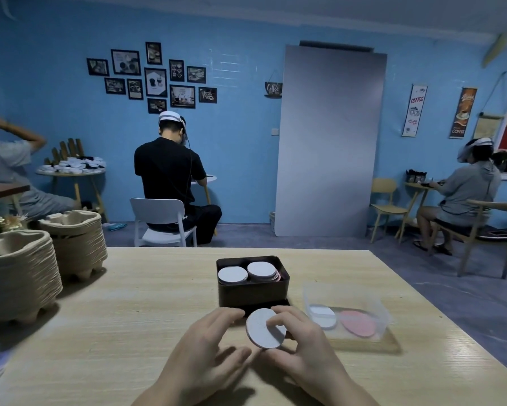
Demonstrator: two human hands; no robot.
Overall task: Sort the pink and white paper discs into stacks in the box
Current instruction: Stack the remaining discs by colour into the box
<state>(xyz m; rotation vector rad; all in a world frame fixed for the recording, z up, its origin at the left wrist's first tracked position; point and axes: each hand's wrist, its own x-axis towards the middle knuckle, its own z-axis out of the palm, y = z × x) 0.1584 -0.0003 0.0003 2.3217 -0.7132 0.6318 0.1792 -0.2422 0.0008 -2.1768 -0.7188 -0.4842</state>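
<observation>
A white disc (pixel 262 332) is held tilted just in front of the black box (pixel 253 293), pinched by my right hand (pixel 302 347). My left hand (pixel 208 344) hovers beside it with fingers spread, its fingertips near the disc's left edge. Inside the black box sit two stacks with white discs on top, one on the left (pixel 232 274) and one on the right (pixel 261 270) with pink edges showing below. A clear plastic box (pixel 372 306) to the right holds a white disc (pixel 322 315) and a pink disc (pixel 358 322).
Two tall stacks of pulp egg trays (pixel 18 273) stand at the table's left end. The clear box rests on a wooden board (pixel 390 344). Beyond the light wooden table (pixel 135 317), people sit on chairs at small tables.
</observation>
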